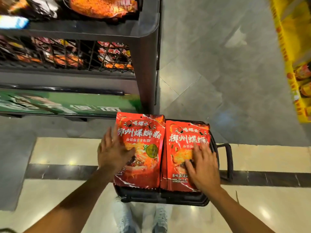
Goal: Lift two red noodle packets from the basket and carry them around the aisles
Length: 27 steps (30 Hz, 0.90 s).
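light: dim, overhead | floor (210, 52): glare spots | edges: blurred, warped

Floor: glossy grey tiles (218, 73) up top, giving way to cream tiles (67, 150) crossed by a dark marbled band (58, 171).
Light: bright ceiling-lamp spots gleam on the cream tiles.
Left: a dark grey shelf rack (144, 52), wire-mesh front, packed with blurred orange and black packets (101, 5).
Below it: a green sign (70, 103) with white characters.
Right edge: a yellow display stand (292, 47) with jars.
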Motion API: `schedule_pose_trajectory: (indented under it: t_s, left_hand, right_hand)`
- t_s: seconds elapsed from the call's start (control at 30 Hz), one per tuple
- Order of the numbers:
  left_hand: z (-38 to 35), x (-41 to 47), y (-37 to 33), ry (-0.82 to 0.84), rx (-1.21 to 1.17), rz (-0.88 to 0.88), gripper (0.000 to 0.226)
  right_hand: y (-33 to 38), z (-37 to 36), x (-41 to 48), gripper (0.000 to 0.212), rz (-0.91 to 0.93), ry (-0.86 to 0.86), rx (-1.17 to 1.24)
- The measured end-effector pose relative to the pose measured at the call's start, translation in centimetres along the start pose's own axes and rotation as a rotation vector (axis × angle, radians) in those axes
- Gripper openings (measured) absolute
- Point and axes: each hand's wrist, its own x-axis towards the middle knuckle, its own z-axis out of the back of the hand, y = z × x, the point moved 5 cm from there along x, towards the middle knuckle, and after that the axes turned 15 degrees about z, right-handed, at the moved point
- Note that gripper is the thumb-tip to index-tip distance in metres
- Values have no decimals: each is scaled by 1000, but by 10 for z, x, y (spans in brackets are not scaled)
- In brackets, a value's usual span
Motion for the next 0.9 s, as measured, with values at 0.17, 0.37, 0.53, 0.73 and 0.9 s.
schedule_pose_trajectory:
  t_s: [0.17,0.37,0.53,0.73,0.9]
  left_hand:
    - [-39,-26,-43,-127,272,-544,65]
    - [-76,-50,-50,-168,356,-491,70]
    - [-88,-54,-45,-182,370,-456,74]
    - [-89,-38,-38,-201,365,-434,74]
    - [-90,-31,-36,-217,341,-388,72]
  right_hand:
    - [22,-28,19,77,148,122,-96]
    - [23,-26,27,75,147,43,-89]
    - [9,-24,41,80,127,103,-137]
    - [20,-38,35,88,149,80,-154]
    - [13,-50,29,87,152,36,-179]
